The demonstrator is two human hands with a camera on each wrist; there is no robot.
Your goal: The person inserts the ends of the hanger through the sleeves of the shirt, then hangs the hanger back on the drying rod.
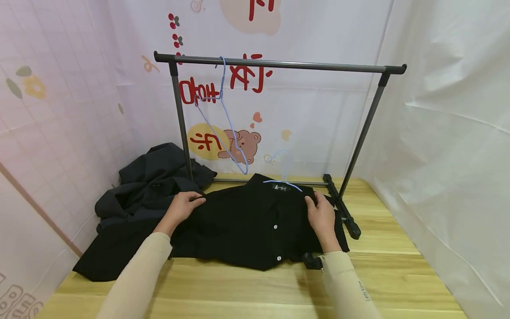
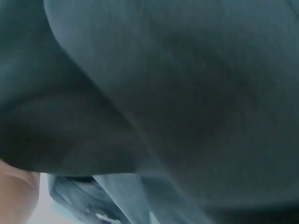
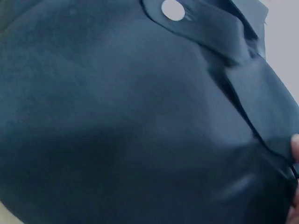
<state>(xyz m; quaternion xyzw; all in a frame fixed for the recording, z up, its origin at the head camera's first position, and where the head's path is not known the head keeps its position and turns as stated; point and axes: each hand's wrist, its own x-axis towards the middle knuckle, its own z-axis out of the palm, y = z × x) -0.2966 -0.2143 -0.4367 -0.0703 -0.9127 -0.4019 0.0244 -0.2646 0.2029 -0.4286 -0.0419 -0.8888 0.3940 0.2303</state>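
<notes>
A black shirt (image 1: pixel 235 226) with white buttons (image 3: pixel 173 9) lies spread on the table, its collar toward the rack. At the neck, a light blue wire hanger (image 1: pixel 284 180) sits partly inside the shirt, its hook standing above the collar. My left hand (image 1: pixel 184 206) pinches the shirt's left side between thumb and fingers. On the right, my right hand (image 1: pixel 322 217) grips the cloth near the shoulder, beside the hanger's end. Dark cloth fills most of both wrist views, with only the fingertips (image 3: pixel 295 148) of the right hand at the edge.
Behind the shirt stands a dark metal clothes rack (image 1: pixel 279 64). A second blue wire hanger (image 1: pixel 235 133) hangs from its bar. A heap of dark clothes (image 1: pixel 147 186) lies at the left, against the curtain. The rack's foot (image 1: pixel 346 217) is close to the right hand.
</notes>
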